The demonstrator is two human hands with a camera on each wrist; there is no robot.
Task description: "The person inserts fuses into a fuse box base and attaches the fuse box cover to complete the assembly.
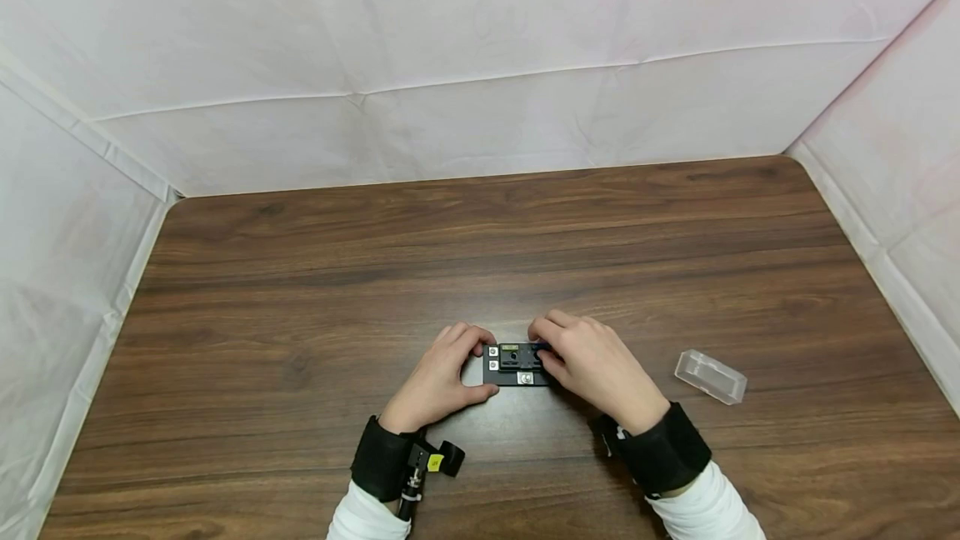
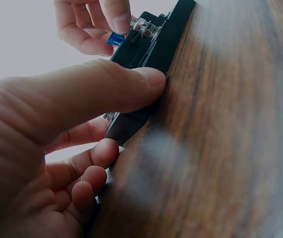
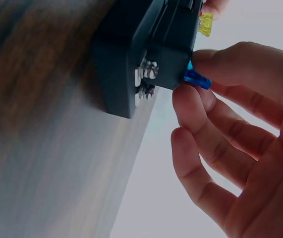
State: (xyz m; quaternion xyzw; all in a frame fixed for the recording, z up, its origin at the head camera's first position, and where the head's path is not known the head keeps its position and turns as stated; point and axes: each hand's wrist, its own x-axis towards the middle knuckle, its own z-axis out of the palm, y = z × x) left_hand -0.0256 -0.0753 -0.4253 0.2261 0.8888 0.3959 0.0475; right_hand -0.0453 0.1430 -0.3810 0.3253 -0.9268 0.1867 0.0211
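On the worktop (image 1: 300,298), the left hand (image 1: 438,382) has its fingers clamped on the black block (image 1: 517,362) while the right hand (image 1: 596,361) pinches the blue piece (image 3: 198,79), probably best handled straight with the block firmly braced.

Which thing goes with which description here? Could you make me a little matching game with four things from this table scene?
Things:
1. Clear box
2. Small blue piece
3. Left hand
4. Table

Descriptions:
A. Brown, with a wood-grain look
B. Grips the left end of the black block
C. Lies apart, to the right of both hands
D. Pinched by the right hand

Right pairs: 1-C, 2-D, 3-B, 4-A
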